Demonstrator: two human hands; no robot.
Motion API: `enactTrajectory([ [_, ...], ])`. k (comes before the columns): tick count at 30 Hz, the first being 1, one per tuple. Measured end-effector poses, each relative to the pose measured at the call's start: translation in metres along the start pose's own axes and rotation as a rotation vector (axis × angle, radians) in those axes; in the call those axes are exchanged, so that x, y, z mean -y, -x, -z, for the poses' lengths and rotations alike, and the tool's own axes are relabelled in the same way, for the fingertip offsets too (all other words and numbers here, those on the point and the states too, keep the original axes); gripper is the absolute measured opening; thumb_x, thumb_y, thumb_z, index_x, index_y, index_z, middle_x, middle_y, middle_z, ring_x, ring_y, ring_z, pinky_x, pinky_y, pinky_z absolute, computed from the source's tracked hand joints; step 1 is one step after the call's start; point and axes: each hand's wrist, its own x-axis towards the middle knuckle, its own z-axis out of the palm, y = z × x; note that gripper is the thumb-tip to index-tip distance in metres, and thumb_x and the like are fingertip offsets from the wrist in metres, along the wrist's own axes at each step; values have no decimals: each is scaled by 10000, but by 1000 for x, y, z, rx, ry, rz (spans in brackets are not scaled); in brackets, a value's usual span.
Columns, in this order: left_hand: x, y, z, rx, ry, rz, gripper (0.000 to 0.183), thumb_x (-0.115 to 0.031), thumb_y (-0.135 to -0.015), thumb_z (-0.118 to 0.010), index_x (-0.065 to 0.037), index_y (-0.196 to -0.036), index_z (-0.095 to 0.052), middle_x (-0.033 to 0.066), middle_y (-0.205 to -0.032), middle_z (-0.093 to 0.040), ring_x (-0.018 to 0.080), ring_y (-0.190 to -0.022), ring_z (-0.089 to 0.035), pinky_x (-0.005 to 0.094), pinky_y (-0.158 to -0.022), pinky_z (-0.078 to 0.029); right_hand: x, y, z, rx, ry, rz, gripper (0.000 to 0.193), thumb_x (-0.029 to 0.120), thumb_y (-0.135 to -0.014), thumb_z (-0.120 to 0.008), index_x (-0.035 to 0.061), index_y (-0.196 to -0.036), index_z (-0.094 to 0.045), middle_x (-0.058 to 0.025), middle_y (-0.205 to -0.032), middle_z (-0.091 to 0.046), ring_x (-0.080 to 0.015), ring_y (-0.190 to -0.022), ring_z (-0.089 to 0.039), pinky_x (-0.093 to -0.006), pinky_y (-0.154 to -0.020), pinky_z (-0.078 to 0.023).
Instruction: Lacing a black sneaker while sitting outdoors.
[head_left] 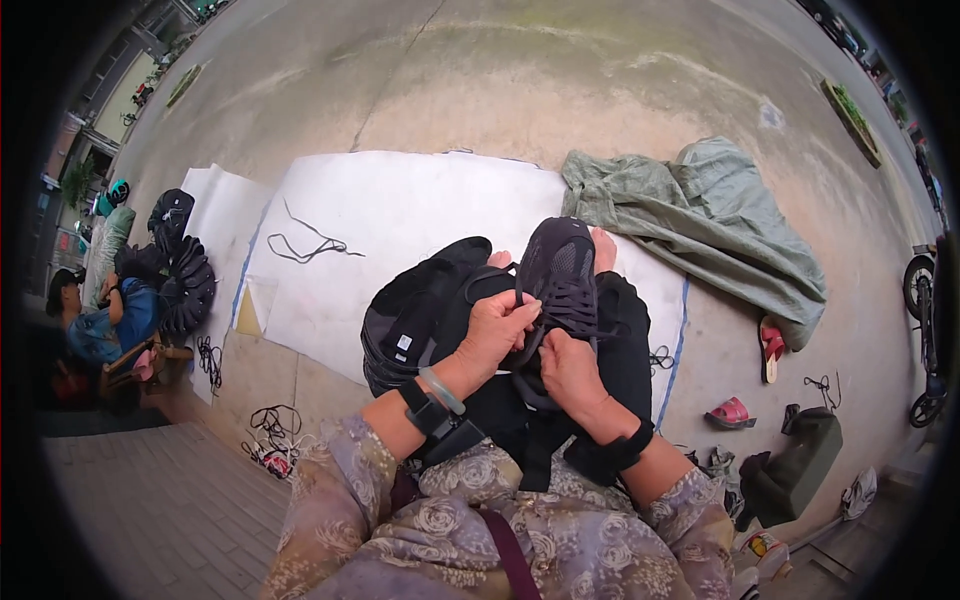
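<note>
Floral mauve blouse [440,545] below, my left grip [492,332] pinches a dark mesh shoe's [558,255] black lace [519,283], right grip [572,372] curled closed, contents unclear; even tension should help.

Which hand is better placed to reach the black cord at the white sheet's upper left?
Left, likely: the left hand is nearer the black cord; the right hand is farther across. Both are at the dark shoe.

From here I can't see the part of the shoe [560,250] behind the hands [490,335]. The floral garment [440,540] runs off the lower edge; the far vehicles [838,28] are too blurred for me to tell.
</note>
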Motion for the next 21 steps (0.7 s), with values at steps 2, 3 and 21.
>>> enactTrajectory([
  [2, -2, 7, 5, 10, 193, 69, 118, -167, -888, -563, -52, -891, -587, -23, -660, -559, 55, -502, -479, 195, -458, -373, 9, 15, 23, 125, 22, -18, 87, 88, -816, -518, 2, -810, -503, -210, -664, -574, -397, -657, -575, -470, -594, -447],
  [3, -5, 7, 8, -1, 331, 80, 142, -184, -891, -564, -48, -915, -595, -8, -695, -569, 61, -513, -487, 196, -465, -375, 11, 23, 42, 246, 58, -37, 104, 99, -799, -531, 0, -815, -508, -223, -687, -577, -428, -714, -562, -497, -633, -436],
  [21, -42, 38, -14, -392, -921, -925, 379, -16, -683, -613, -33, -1050, -522, 121, -1023, -543, 326, -969, -491, 408, -852, -373, -58, 93, 120, -8, 184, 94, 196, 188, -699, -690, 41, -716, -562, -102, -635, -526, -301, -609, -552, -392, -532, -425],
])
